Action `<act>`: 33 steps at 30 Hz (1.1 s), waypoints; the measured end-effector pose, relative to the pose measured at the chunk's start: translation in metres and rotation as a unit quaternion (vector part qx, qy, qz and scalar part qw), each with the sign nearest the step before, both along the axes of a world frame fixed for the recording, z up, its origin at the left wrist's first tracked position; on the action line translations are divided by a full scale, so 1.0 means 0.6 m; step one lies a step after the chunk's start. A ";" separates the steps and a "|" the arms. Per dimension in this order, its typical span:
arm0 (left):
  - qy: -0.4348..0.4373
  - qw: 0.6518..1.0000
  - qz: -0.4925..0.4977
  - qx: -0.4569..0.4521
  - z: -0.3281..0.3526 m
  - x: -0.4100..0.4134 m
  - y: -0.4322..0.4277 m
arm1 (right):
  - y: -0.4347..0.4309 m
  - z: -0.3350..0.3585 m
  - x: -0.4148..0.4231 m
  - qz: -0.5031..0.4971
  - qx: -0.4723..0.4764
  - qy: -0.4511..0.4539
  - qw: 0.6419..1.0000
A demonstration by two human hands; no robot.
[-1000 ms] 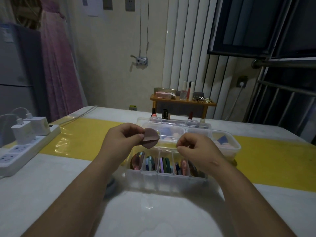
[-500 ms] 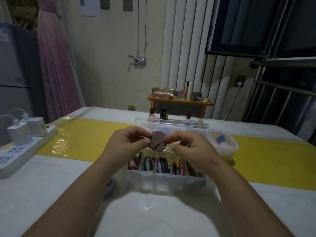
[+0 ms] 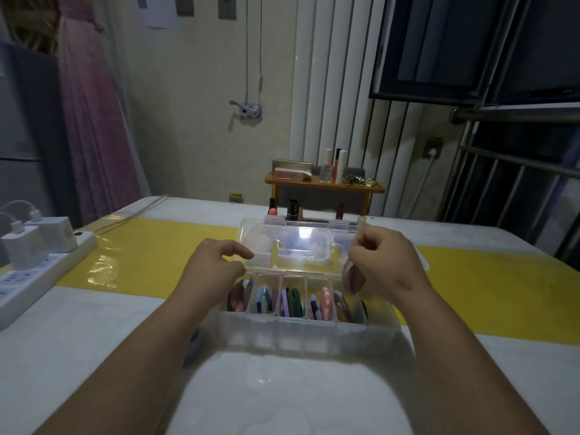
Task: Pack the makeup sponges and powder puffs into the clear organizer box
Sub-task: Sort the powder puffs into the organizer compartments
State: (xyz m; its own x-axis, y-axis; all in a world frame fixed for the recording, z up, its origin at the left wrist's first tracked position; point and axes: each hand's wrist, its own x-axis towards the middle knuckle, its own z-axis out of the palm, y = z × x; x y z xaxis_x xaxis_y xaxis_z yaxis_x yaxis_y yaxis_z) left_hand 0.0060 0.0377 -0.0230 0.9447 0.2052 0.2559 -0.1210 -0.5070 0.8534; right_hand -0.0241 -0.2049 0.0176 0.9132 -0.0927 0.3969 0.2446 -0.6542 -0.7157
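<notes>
The clear organizer box (image 3: 301, 335) stands open on the table in front of me, its lid (image 3: 298, 249) tilted up behind it. Its compartments hold several coloured puffs and sponges (image 3: 292, 301) standing on edge. My right hand (image 3: 381, 262) pinches a mauve round powder puff (image 3: 353, 277) just above the box's right end compartment. My left hand (image 3: 215, 268) hovers over the left end of the box with loosely curled fingers and holds nothing.
A white power strip (image 3: 28, 277) with two chargers lies at the left table edge. Lipsticks (image 3: 293, 209) stand behind the lid. A small wooden shelf (image 3: 324, 185) with cosmetics sits at the table's far side. A yellow band (image 3: 489, 293) crosses the table.
The mauve puff passed from my left hand to my right hand, which carried it right and down toward the box's right end. My left hand let go and stayed over the left end.
</notes>
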 end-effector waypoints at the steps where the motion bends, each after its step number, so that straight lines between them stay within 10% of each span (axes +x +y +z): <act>1: 0.004 1.000 0.004 0.002 -0.001 0.001 0.001 | -0.003 0.000 0.000 -0.009 -0.002 0.005 1.000; 33: 0.043 0.999 -0.011 -0.004 -0.008 0.011 0.012 | -0.021 0.013 0.001 -0.069 -0.272 0.210 0.937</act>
